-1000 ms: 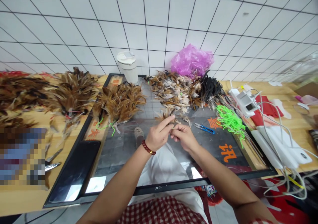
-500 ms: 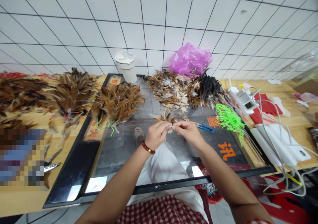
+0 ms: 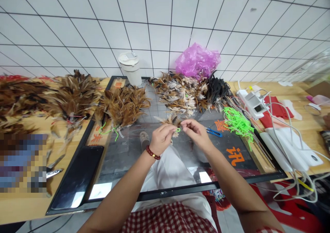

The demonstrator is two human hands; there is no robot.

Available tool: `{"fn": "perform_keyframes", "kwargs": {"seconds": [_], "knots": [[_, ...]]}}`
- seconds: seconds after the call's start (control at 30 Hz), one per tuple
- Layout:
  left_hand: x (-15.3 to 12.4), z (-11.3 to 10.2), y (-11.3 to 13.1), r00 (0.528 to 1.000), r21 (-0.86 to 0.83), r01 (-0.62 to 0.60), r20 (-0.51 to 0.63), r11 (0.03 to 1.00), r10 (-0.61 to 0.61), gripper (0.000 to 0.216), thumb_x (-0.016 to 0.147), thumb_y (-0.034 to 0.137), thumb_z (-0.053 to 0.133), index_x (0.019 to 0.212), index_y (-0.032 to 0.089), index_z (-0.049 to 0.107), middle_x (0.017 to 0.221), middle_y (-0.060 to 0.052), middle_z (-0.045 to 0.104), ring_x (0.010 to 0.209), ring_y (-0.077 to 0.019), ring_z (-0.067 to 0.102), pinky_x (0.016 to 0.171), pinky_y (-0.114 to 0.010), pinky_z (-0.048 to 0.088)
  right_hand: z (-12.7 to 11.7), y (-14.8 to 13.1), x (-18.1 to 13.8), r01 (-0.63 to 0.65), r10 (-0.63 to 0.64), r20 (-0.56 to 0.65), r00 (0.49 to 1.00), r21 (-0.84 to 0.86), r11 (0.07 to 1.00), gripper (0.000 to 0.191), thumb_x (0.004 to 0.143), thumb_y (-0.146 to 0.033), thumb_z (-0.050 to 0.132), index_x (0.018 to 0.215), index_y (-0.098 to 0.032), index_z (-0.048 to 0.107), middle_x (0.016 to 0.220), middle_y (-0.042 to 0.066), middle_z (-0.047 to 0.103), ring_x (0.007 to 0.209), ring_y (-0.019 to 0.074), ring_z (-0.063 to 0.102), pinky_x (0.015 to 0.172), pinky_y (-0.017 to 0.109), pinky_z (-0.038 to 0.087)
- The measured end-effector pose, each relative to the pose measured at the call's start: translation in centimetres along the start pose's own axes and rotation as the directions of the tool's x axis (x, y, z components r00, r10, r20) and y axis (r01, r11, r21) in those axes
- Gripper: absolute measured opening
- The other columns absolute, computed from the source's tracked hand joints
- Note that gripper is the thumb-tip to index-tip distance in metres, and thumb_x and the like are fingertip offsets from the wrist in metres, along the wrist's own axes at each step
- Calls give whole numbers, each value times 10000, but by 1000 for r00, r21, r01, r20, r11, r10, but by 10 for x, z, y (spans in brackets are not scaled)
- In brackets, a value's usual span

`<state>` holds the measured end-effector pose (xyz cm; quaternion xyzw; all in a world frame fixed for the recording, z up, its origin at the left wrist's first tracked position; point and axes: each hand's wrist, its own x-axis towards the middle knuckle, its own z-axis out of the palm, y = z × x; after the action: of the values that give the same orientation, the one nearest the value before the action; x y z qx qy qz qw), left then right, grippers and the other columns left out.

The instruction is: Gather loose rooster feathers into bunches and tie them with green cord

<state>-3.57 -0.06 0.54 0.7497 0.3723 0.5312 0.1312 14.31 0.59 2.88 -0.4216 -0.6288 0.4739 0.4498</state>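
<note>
My left hand [image 3: 162, 138], with a dark red bead bracelet at the wrist, pinches a bright green cord [image 3: 178, 130] whose small loop stands out from the fingertips. Just right of the loop is my right hand [image 3: 194, 133], its thumb and fingers curled close together; whatever may be between those fingertips is too small to make out. Directly behind my fingers lies a small tuft of feathers [image 3: 173, 119], partly hidden by them. Blue thread snips [image 3: 214, 132] rest on the glass to the right of my right hand.
Brown feather bundles [image 3: 123, 104] and a phone [image 3: 77, 178] lie left. Behind are mixed feathers [image 3: 177, 93], a white cup [image 3: 131, 69] and a pink plastic bag [image 3: 197, 61]. Green cords [image 3: 238, 123], black feathers [image 3: 218, 90] and a white power strip [image 3: 251, 102] with cables are right.
My right hand has drawn a little to the right, away from my left fingertips. The green loop, mostly covered before, now shows between the hands.
</note>
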Motion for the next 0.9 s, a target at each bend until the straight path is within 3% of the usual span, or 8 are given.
{"fn": "perform_keyframes", "kwargs": {"seconds": [0.13, 0.27, 0.5, 0.77, 0.9], "knots": [[0, 2, 0, 1000, -18, -19, 7, 1000, 19, 172, 858, 126, 523, 901, 190, 677, 821, -46, 710, 784, -122, 660, 721, -233, 525, 7, 6, 1, 10, -9, 23, 1000, -46, 999, 184, 787, -376, 655, 784, -193, 643, 740, 10, 595, 678, 134, 504, 654, 272, 397], [0, 3, 1, 998, -72, 57, 5, 996, -57, 195, 861, 123, 524, 916, 193, 697, 799, -33, 713, 700, -99, 657, 673, -212, 526, 6, 15, 2, -19, 16, -50, 999, -69, 997, 255, 824, -430, 599, 733, -191, 588, 678, -8, 540, 646, 127, 462, 634, 261, 373], [-1, 1, 3, 978, -155, 173, -86, 973, -188, 201, 856, 150, 551, 972, 214, 702, 860, -31, 734, 544, -71, 622, 600, -212, 525, 5, 19, 3, -55, 52, -45, 998, -61, 997, 255, 820, -432, 590, 748, -187, 577, 674, -10, 524, 628, 122, 438, 615, 254, 350], [7, -15, 2, 975, 65, 164, -163, 984, -152, 213, 833, 128, 532, 880, 216, 720, 834, -26, 742, 707, -117, 676, 682, -240, 536, 5, 21, 5, -104, 92, -79, 993, -156, 982, 206, 757, -359, 620, 660, -189, 553, 584, -26, 506, 559, 110, 409, 558, 240, 321], [11, -19, -5, 940, 81, 289, -212, 954, -266, 164, 804, 154, 551, 781, 196, 708, 748, -27, 728, 704, -135, 673, 684, -251, 526, 4, 14, 5, -44, 24, -103, 994, -199, 979, 162, 776, -303, 591, 660, -193, 565, 610, -16, 548, 599, 124, 455, 609, 257, 354]]}}
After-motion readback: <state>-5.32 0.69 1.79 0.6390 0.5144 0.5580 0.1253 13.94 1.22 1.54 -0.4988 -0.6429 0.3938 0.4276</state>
